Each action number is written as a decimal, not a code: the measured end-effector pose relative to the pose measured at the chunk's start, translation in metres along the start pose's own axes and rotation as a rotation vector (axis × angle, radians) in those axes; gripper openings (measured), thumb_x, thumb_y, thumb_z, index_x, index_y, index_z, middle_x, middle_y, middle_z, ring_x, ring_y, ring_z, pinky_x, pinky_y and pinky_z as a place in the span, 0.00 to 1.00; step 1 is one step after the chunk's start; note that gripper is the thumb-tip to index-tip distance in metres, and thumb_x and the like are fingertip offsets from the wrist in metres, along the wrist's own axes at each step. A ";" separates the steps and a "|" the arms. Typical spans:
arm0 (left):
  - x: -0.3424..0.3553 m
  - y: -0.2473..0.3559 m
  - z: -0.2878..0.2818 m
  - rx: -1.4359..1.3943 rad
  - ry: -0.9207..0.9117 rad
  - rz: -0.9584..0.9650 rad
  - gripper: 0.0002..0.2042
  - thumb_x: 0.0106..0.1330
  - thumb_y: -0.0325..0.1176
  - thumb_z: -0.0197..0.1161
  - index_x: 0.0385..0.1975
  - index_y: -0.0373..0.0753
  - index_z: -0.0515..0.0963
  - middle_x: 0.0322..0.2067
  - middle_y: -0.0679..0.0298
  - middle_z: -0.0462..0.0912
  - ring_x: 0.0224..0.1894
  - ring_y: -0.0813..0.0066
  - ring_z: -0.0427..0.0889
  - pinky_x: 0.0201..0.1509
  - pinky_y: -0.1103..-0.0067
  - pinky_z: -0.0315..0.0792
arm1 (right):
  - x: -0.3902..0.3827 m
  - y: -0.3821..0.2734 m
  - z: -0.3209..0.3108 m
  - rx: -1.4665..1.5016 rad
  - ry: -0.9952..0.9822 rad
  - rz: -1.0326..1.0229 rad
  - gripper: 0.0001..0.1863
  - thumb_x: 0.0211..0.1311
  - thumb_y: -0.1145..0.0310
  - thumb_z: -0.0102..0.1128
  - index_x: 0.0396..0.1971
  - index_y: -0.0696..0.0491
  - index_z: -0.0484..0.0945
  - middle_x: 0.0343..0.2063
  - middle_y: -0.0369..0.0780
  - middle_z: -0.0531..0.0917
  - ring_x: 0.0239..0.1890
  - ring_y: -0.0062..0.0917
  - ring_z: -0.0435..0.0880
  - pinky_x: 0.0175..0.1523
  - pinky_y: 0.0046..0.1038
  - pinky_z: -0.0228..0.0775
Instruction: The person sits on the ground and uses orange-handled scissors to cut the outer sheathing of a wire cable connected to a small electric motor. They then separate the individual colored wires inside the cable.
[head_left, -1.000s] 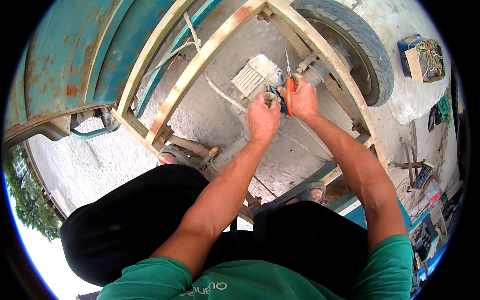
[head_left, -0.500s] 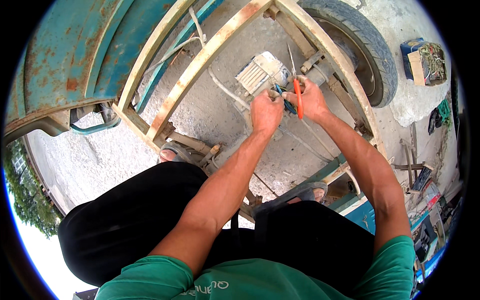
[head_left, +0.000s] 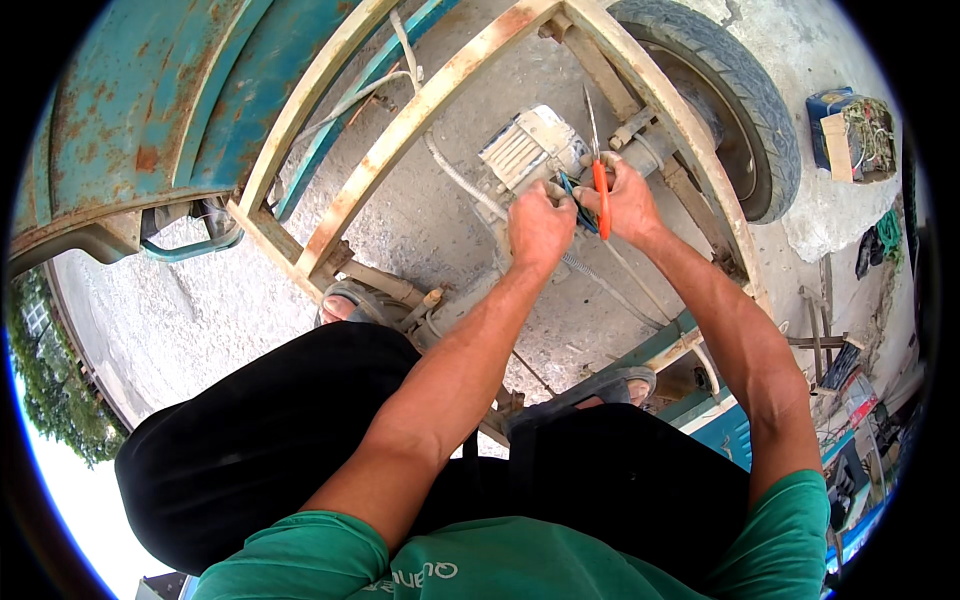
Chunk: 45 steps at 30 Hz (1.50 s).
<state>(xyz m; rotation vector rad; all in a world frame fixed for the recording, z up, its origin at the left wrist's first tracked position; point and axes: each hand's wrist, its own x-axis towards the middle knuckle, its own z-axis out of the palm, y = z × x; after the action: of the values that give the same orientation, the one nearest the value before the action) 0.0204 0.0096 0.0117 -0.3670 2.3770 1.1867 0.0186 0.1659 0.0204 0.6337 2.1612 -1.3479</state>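
Both my hands meet over a vehicle's bare metal frame, around a small bundle of blue and dark wires [head_left: 584, 213]. My left hand [head_left: 541, 226] pinches the wires with thumb and bent fingers. Across from it, my right hand [head_left: 630, 208] is closed around an orange-handled tool [head_left: 602, 200] with a long, thin pointed metal blade. The blade points away from me, and its exact kind is unclear. The right fingertips also touch the wires; the wire ends are hidden by my fingers. Just beyond the hands sits a dusty, ribbed motor or controller housing [head_left: 528, 146].
Cream-painted frame bars [head_left: 430, 100] surround the work spot. A tyre [head_left: 745, 110] stands at the far right, with a box of tangled wires [head_left: 858, 140] past it. At the left is a rusty teal body panel [head_left: 130, 110]. A corrugated conduit [head_left: 460, 180] runs below my hands.
My hands remain together at the wires, with small shifts of the fingers; the left hand sits slightly closer to the right. The whole view has shifted a little.
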 end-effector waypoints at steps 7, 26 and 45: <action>0.001 0.002 -0.007 -0.113 -0.100 -0.108 0.10 0.60 0.34 0.68 0.32 0.31 0.83 0.26 0.51 0.87 0.30 0.64 0.88 0.36 0.68 0.79 | -0.003 -0.019 0.003 -0.084 0.046 0.022 0.44 0.52 0.62 0.76 0.66 0.66 0.67 0.45 0.48 0.87 0.45 0.28 0.87 0.55 0.30 0.77; 0.008 0.009 -0.006 0.048 -0.031 -0.007 0.11 0.55 0.33 0.68 0.32 0.31 0.81 0.27 0.48 0.86 0.34 0.53 0.88 0.41 0.65 0.79 | 0.005 -0.010 -0.003 0.003 -0.002 -0.016 0.38 0.51 0.64 0.70 0.63 0.63 0.70 0.44 0.47 0.87 0.43 0.28 0.87 0.51 0.31 0.78; 0.013 0.020 -0.013 0.204 -0.096 0.060 0.12 0.61 0.35 0.65 0.37 0.32 0.80 0.33 0.42 0.86 0.40 0.42 0.86 0.47 0.57 0.78 | 0.012 -0.012 -0.004 0.134 -0.025 0.023 0.34 0.51 0.69 0.67 0.60 0.63 0.73 0.38 0.44 0.87 0.36 0.25 0.87 0.43 0.29 0.79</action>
<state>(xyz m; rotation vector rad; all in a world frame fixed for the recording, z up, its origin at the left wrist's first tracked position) -0.0030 0.0107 0.0255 -0.1697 2.4110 0.9530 0.0008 0.1664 0.0225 0.6871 2.0500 -1.4901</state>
